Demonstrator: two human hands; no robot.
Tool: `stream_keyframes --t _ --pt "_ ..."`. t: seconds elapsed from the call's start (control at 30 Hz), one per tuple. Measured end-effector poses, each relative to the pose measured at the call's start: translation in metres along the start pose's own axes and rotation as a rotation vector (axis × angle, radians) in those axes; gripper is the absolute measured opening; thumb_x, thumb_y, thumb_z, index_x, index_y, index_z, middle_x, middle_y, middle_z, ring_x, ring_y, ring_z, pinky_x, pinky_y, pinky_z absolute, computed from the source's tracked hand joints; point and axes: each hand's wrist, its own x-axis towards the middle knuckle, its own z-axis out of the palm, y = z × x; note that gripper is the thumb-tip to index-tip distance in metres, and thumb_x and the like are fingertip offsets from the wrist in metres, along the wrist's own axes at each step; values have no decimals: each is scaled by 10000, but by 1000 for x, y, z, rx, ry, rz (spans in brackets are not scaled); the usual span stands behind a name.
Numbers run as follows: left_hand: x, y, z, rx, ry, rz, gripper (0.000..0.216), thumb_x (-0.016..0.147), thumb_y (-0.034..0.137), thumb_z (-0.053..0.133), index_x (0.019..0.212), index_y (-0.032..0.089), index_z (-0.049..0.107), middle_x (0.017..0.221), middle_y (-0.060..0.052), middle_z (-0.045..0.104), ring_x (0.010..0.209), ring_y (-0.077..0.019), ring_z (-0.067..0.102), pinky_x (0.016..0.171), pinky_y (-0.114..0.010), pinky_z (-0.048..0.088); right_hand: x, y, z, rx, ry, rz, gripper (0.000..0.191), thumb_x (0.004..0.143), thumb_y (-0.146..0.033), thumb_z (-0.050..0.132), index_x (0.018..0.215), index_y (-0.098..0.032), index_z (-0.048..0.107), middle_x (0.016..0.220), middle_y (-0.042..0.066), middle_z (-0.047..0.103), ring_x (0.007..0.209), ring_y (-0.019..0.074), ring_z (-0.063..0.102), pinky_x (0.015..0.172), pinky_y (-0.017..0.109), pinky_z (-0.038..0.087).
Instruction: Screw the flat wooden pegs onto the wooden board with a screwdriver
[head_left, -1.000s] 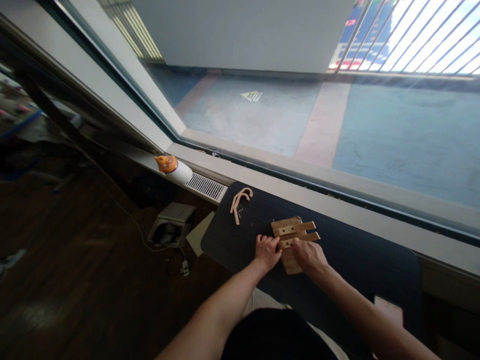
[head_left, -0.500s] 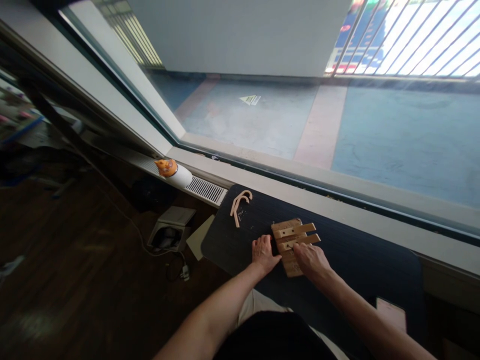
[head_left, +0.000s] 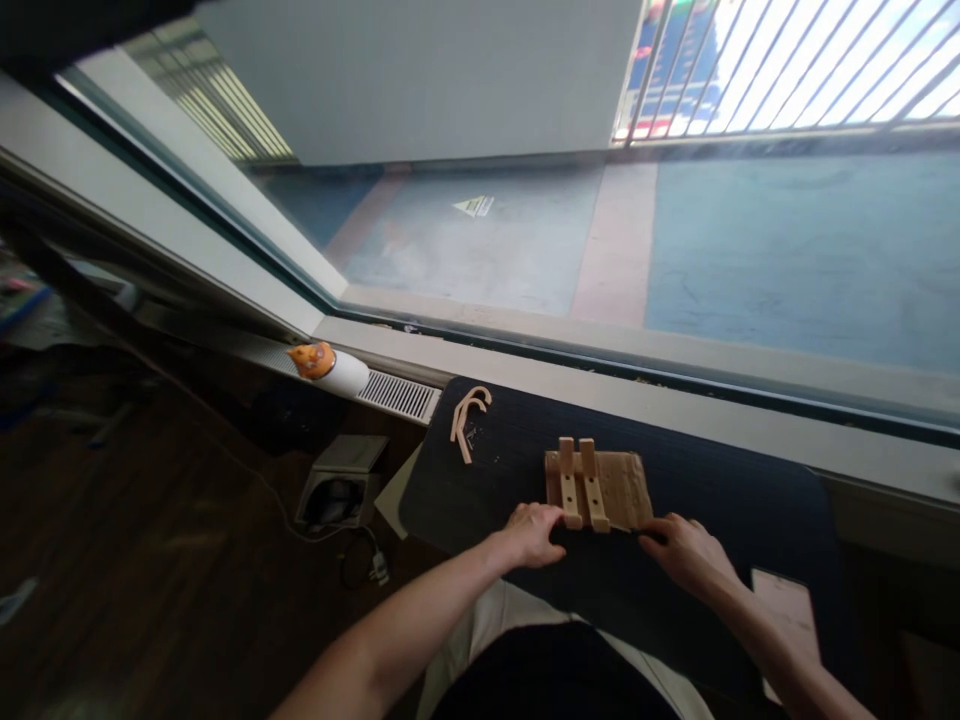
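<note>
A rough-edged wooden board (head_left: 621, 485) lies on the dark table in front of me. Two pale wooden hook pieces (head_left: 581, 485) with drilled holes sit side by side across its left part, their far ends past the board's far edge. My left hand (head_left: 531, 535) is at the near left corner, fingertips touching there and thumb held apart. At the near right corner, my right hand (head_left: 690, 552) has its fingers closed on the board's edge. Two curved wooden pieces (head_left: 469, 425) lie at the table's far left, with small dark bits beside them.
The dark table (head_left: 720, 500) stands against the window sill (head_left: 525, 370). A phone (head_left: 787, 610) lies near its right end, partly under my right forearm. On the vent to the left sits a white bottle with an orange top (head_left: 330, 368). An open box (head_left: 345, 480) and a plug with cable (head_left: 379, 568) are below.
The board has turned about a quarter turn, so the hook pieces now point away from me. My right hand has moved from a hook piece to the board's near right corner.
</note>
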Motion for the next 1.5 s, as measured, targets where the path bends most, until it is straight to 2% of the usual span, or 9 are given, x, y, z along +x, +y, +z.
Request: stream_keyframes --t 0.1,0.23,0.53,0.73,0.87,1.07,1.23,1.4,1.5 --pt "9 0 -9 79 -2 -15 232 768 352 624 963 225 622 992 -37 674 981 -244 602 898 -366 443 1 26 13 206 10 84 285 732 -377 583 853 -190 761 854 91 744 847 284 675 717 346 476" --pt "26 4 -16 186 4 -45 243 802 335 601 991 184 614 1080 -110 641 1068 -288 560 937 -423 412 14 34 20 516 122 145 468 767 -472 519 1051 -149 703 956 91 742 876 227 683 714 282 500" --pt "23 25 22 298 -139 -116 405 750 404 704 1051 142 631 1095 -139 644 1091 -293 558 960 -401 415 42 21 51 807 261 245 485 752 -489 539 1019 -97 641 755 80 709 708 210 674 592 286 504" --pt "30 34 24 347 -153 -188 383 786 398 674 1032 105 652 1057 -172 661 1060 -304 574 978 -419 383 51 26 34 832 134 243 302 792 -395 512 847 -125 635 601 56 680 447 167 614 442 263 458" --pt "34 39 25 362 -160 -200 399 792 430 661 1018 101 665 1032 -173 675 1045 -304 588 1001 -422 354 58 28 26 781 234 289 376 859 -417 415 954 -122 628 692 78 709 577 171 665 529 253 470" --pt "36 39 26 359 -173 -199 398 801 453 636 984 101 678 983 -159 696 1001 -294 611 1001 -408 349 63 22 41 756 114 251 297 832 -380 495 860 -122 639 553 44 665 469 160 628 498 251 455" --pt "38 37 28 355 -166 -204 405 794 474 638 985 119 682 988 -150 701 1002 -287 617 1002 -404 347 71 31 31 744 217 266 395 891 -421 380 1046 -125 591 704 63 705 608 164 673 574 253 480" --pt "39 37 26 353 -164 -200 346 797 450 640 942 141 694 957 -135 712 976 -287 626 967 -407 373 68 20 42 747 129 228 297 852 -393 457 902 -147 615 555 19 655 481 167 630 524 266 471" --pt "39 38 23 342 -158 -188 360 779 463 655 922 136 702 946 -133 715 966 -286 628 960 -397 379 71 25 32 757 149 217 318 862 -406 449 955 -140 599 629 43 686 513 164 644 534 260 478"
